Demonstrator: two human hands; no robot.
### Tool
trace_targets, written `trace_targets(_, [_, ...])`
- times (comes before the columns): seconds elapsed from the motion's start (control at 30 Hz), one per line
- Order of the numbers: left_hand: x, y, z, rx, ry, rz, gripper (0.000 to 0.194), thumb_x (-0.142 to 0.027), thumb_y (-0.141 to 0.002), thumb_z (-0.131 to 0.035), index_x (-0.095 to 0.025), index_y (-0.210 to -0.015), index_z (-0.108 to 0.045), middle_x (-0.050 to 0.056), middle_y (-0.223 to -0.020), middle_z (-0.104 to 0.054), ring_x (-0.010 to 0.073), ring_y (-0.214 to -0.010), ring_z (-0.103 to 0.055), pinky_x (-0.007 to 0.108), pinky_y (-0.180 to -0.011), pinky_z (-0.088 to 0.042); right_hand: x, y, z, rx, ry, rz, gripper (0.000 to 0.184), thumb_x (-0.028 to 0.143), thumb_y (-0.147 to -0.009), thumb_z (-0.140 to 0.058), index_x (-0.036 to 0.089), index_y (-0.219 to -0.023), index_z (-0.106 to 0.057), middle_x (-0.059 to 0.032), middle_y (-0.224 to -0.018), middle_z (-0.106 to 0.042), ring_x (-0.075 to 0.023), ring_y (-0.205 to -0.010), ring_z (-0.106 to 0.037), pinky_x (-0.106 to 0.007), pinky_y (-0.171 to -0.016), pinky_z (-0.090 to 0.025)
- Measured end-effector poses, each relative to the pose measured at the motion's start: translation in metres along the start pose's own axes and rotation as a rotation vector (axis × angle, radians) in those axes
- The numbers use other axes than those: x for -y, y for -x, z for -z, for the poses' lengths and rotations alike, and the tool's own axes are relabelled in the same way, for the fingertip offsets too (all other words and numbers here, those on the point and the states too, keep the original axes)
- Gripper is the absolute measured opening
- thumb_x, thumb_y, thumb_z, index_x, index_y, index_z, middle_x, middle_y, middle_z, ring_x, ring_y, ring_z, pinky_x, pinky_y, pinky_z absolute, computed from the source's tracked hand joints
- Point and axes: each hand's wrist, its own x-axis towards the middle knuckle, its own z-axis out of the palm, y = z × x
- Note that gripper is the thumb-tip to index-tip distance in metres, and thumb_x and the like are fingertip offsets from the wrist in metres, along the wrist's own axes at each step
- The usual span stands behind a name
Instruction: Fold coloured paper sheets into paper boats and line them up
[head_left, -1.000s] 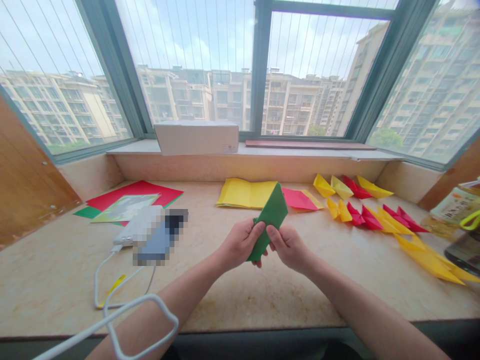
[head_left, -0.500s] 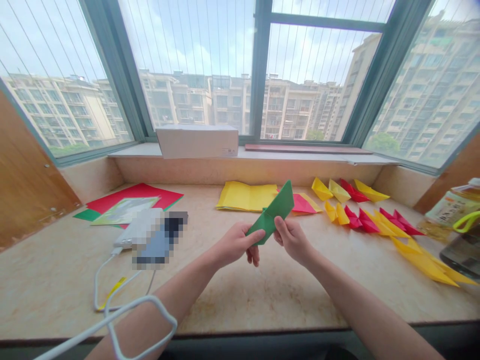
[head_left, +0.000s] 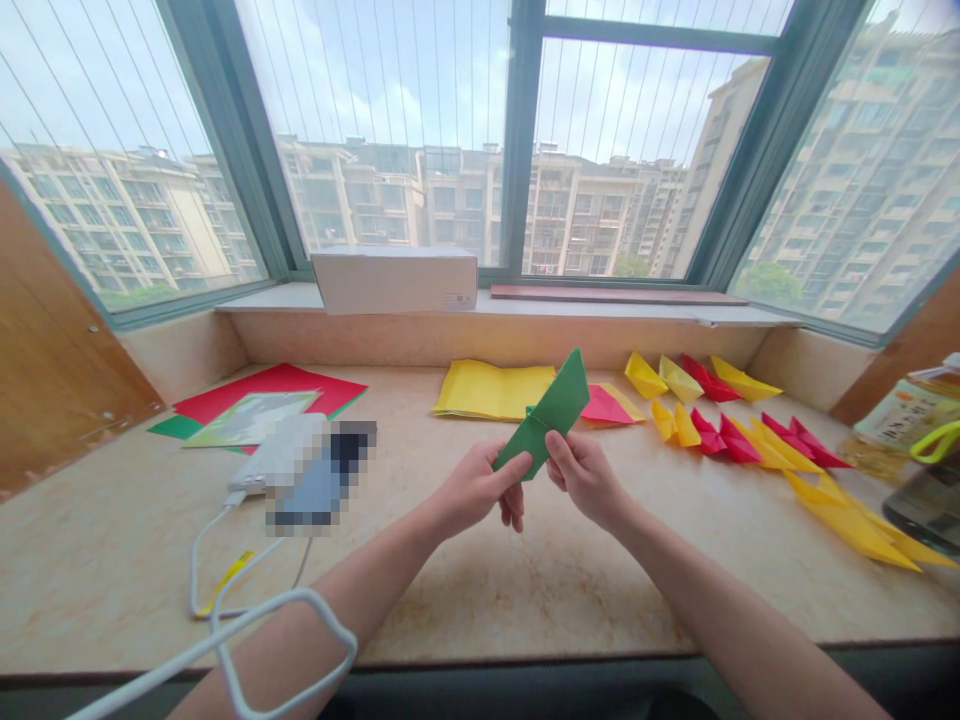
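Green folded paper (head_left: 553, 418) sits pinched above the beige stone bench (head_left: 487, 590), gripped between the left hand (head_left: 472, 490) and right hand (head_left: 587, 480). Finished red and yellow paper boats (head_left: 735, 442) line the right side; flat red and green sheets (head_left: 270, 385) remain at upper left.

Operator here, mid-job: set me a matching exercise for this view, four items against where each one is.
Items:
1 green paper
2 white box
3 yellow sheet
4 red sheet

Places:
A on the window sill
B far left, under a printed sheet
C pinched between left hand and right hand
D mid counter, beyond the hands

Pairs: 1-C, 2-A, 3-D, 4-B
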Motion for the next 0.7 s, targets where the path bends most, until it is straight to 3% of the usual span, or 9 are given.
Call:
trace_targets(0.1, [0.007,-0.004,-0.006,-0.094,-0.04,-0.096,0.041,-0.058,-0.088,-0.053,-0.019,-0.097,-0.046,-0.01,-0.04,-0.048,0.015,-0.033,-0.057,0.017,-0.032,-0.036,-0.005,0.0,-0.002,0.128,0.054,0.01,0.048,0.061,-0.092,-0.044,0.02,-0.067,-0.044,0.0052,-0.054,-0.038,-0.0092,-0.047,-0.033,-0.024,-0.045,-0.025])
trace_targets(0.2, [0.011,-0.006,-0.011,-0.158,-0.081,-0.119,0.042,-0.062,-0.09,-0.046,-0.019,-0.093,-0.045,-0.012,-0.038,-0.041,0.0138,-0.03,-0.054,0.016,-0.029,-0.032,-0.008,0.004,-0.006,0.158,0.173,-0.003,0.052,0.06,-0.094,-0.04,0.019,-0.062,-0.045,0.0035,-0.055,-0.039,-0.0102,-0.051,-0.036,-0.024,-0.048,-0.027])
trace_targets(0.33, [0.01,-0.004,-0.013,-0.182,-0.096,-0.114,0.047,-0.065,-0.092,-0.036,-0.019,-0.09,-0.046,-0.011,-0.037,-0.039,0.0141,-0.03,-0.054,0.016,-0.028,-0.031,-0.007,0.006,-0.008,0.153,0.237,0.024,0.056,0.06,-0.096,-0.035,0.019,-0.059,-0.042,0.0038,-0.052,-0.036,-0.0097,-0.049,-0.034,-0.025,-0.048,-0.025])
trace_targets(0.53, [0.007,-0.002,-0.013,-0.165,-0.075,-0.107,0.045,-0.064,-0.092,-0.038,-0.019,-0.093,-0.045,-0.011,-0.042,-0.041,0.0135,-0.031,-0.053,0.017,-0.03,-0.033,-0.01,0.003,-0.009,0.181,0.149,-0.043,0.06,0.067,-0.094,-0.032,0.019,-0.057,-0.039,0.0046,-0.05,-0.035,-0.0088,-0.047,-0.032,-0.024,-0.046,-0.024])
trace_targets(0.63, [0.006,-0.003,-0.009,-0.183,-0.095,-0.13,0.042,-0.062,-0.092,-0.04,-0.02,-0.096,-0.044,-0.009,-0.051,-0.048,0.0123,-0.035,-0.056,0.017,-0.033,-0.036,-0.013,-0.001,-0.008,0.205,0.135,-0.095,0.063,0.068,-0.094,-0.029,0.018,-0.059,-0.048,0.0036,-0.051,-0.04,-0.0094,-0.047,-0.036,-0.024,-0.046,-0.029])
trace_targets(0.7, [0.006,-0.003,-0.006,-0.243,-0.171,-0.147,0.041,-0.059,-0.093,-0.041,-0.019,-0.099,-0.045,-0.008,-0.056,-0.05,0.0121,-0.038,-0.057,0.018,-0.035,-0.037,-0.013,-0.005,-0.005,0.149,0.174,-0.095,0.06,0.065,-0.094,-0.034,0.017,-0.07,-0.059,0.0017,-0.057,-0.049,-0.0106,-0.05,-0.042,-0.024,-0.048,-0.034])
